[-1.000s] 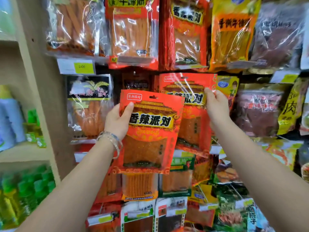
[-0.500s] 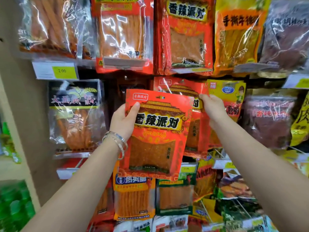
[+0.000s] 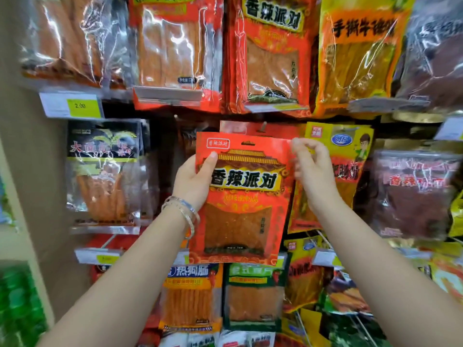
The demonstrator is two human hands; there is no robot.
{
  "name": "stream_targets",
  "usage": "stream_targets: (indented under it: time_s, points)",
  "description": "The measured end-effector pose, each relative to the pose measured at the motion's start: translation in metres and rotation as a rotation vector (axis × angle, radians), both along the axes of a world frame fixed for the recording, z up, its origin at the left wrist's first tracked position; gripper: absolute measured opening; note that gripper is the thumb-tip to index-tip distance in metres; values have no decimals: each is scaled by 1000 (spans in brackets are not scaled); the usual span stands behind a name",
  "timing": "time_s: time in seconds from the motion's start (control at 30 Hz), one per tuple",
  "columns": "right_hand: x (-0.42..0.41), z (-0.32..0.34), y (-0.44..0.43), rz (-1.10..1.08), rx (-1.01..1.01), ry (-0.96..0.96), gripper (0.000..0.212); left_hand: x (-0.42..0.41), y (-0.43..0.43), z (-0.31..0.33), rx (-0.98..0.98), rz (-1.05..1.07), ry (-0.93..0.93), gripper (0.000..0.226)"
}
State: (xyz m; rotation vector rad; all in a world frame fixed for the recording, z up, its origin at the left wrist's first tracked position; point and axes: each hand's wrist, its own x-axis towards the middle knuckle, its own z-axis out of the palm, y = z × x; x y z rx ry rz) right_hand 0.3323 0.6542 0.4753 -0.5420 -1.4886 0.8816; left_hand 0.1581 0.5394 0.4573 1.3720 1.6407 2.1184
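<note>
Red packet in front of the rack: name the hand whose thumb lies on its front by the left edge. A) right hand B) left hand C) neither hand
B: the left hand grips the red packet at its left edge, thumb on the printed front.

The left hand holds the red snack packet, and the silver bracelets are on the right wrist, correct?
Not quite: in the head view the silver bracelets sit on the left wrist. The left hand does hold the red snack packet.
</note>
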Motion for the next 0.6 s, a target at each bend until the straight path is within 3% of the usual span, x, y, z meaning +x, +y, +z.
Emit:
stream_targets:
  time_s: [0.07, 0.17, 0.3, 0.43, 0.5, 0.6]
  points:
    - [1, -1, -2, 111, -94, -54, 31, 8, 3, 3, 8, -18, 2, 17]
    - [6, 2, -3, 127, -119, 20, 18, 18, 6, 11, 72, 1, 56, 8]
    - [15, 19, 1, 7, -37, -29, 32, 23, 4, 29, 187, 80, 250, 45]
    - [15, 38, 6, -43, 78, -85, 34, 29, 7, 41, 75, 262, 709, 55]
    - [12, 45, 9, -56, 100, -95, 35, 34, 11, 41, -6, 298, 780, 58]
    - [7, 52, 17, -76, 107, -133, 37, 38, 11, 42, -30, 278, 742, 59]
